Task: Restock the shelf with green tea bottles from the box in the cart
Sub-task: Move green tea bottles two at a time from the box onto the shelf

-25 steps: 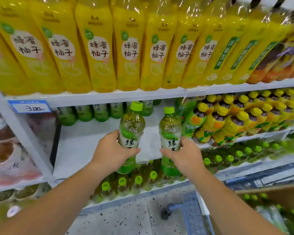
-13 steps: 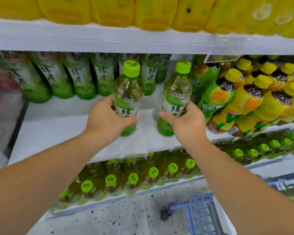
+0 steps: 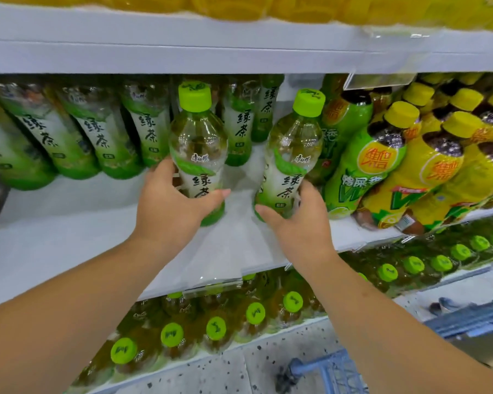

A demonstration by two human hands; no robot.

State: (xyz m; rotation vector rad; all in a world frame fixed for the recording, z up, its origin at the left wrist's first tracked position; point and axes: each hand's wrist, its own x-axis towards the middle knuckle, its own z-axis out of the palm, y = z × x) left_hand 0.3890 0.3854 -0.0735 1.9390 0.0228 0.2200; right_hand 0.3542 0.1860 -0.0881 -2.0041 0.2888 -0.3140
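Your left hand point(image 3: 168, 211) is gripping the left bottle point(image 3: 198, 137) around its lower label, thumb in front. Your right hand point(image 3: 299, 223) is holding the right bottle point(image 3: 291, 155) near its base. Both bottles are standing nearly upright over the white shelf point(image 3: 69, 223), apart from each other, just before the back row point(image 3: 97, 137) of green tea. Whether their bases are touching the shelf, I cannot tell. Yellow bottles point(image 3: 427, 172) are crowding the right side, and the cart point(image 3: 333, 371) is showing below.
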